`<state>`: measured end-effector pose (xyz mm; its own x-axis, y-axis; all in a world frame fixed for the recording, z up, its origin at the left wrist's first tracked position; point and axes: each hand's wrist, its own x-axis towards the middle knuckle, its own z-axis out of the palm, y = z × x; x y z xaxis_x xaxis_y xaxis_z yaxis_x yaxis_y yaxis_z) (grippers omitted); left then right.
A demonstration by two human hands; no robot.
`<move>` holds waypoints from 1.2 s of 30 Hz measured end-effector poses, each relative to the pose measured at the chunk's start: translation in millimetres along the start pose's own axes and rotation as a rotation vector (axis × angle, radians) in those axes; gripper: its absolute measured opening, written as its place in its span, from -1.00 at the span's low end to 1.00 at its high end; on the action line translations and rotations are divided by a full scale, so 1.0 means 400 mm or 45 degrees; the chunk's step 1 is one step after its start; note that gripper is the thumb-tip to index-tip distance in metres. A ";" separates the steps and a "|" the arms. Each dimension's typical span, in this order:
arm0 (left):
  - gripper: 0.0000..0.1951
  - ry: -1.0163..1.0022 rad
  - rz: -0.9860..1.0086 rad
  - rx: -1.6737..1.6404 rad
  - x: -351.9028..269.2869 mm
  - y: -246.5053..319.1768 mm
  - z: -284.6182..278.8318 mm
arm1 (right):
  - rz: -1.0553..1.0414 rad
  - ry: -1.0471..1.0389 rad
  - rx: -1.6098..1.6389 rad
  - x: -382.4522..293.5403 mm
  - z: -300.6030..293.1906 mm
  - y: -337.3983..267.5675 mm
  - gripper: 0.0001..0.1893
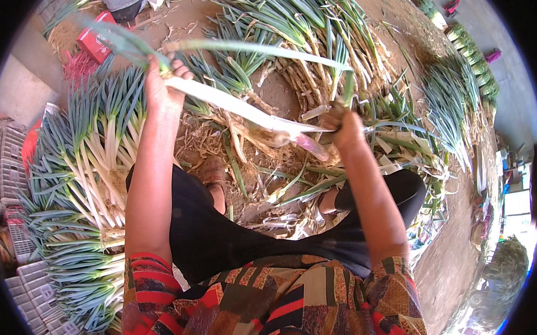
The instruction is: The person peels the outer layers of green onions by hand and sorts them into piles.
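Note:
My left hand [166, 80] grips a green onion [226, 102] where its white stalk meets the green leaves. The stalk slants down to the right, and its root end [276, 136] is blurred. My right hand [344, 121] is shut on a peeled outer leaf [273, 50], which arches back toward my left hand. A thin pale strip stretches between the stalk and my right fist. Below the strip lies a short purplish piece [311, 147], blurred, which I cannot identify.
Cleaned green onions [94, 146] lie in rows at the left. Unpeeled onions [310, 43] with brown stalks are heaped ahead. Stripped leaves [399, 148] pile up at the right, and peelings [288, 220] litter the ground between my feet. Plastic crates [12, 170] line the left edge.

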<state>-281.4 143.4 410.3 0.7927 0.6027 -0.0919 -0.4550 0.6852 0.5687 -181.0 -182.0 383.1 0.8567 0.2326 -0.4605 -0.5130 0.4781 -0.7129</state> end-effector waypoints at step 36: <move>-0.58 0.721 0.509 0.149 0.154 0.165 -0.128 | -0.567 0.438 -1.912 0.072 -0.297 -0.350 -0.31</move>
<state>-283.4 246.6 400.5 0.2263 0.9412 -0.2510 -0.5954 0.3376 0.7290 -90.9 -342.8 407.0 0.9995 0.0168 -0.0273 -0.0018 -0.8215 -0.5702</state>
